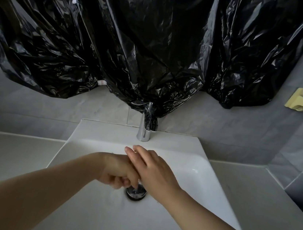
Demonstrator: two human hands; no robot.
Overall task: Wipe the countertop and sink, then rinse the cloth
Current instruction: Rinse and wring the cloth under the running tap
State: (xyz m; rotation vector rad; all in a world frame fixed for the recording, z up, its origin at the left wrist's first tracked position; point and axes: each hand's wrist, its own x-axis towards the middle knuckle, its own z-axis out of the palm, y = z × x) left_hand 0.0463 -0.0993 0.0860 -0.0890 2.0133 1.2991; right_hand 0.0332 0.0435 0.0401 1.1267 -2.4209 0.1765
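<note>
Over the white sink (195, 152), right hand (151, 170) lies flat across curled left hand (117, 171); grey tiled wall (43, 105) behind.

The sink (188, 169) is smooth, glossy white ceramic. At its 12 o'clock rim the tap (143, 131) is polished, mirror-bright metal; the drain (136, 191) is shiny metal too. Above hangs crinkled, glossy black plastic sheeting (146, 37). The countertop (4, 154) looks matt and pale, and the wall tiles (240, 133) smooth grey with a dull sheen.
</note>
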